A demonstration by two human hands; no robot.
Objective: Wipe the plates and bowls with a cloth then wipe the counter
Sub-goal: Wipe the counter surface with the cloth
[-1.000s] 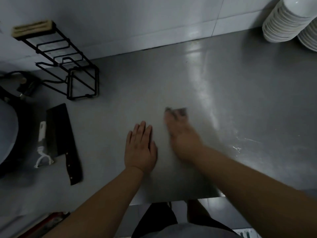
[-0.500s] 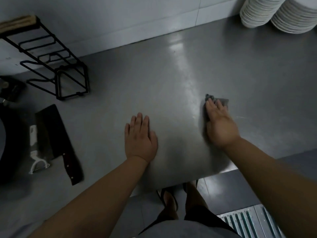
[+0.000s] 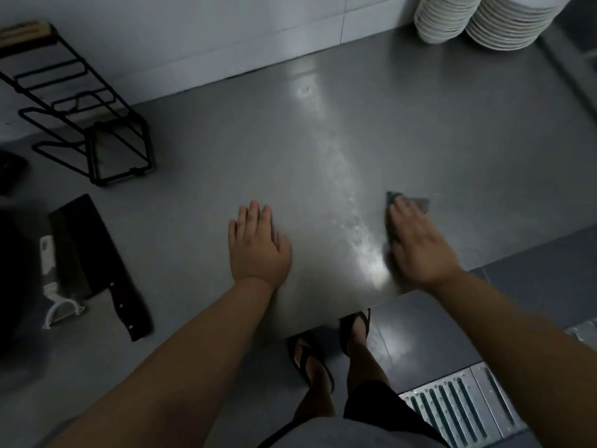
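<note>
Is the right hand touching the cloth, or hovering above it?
Touching. The head view shows the right hand flat on the grey cloth, fingers straight, pressing it onto the steel counter; only the cloth's far corners show past the fingertips.

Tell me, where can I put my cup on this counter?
The big bare counter between the black wire rack and the stacked white dishes is free, beyond the flat left hand. So is the patch right of the cloth under the right hand. The left end is crowded: rack, cleaver, white peeler.
</note>
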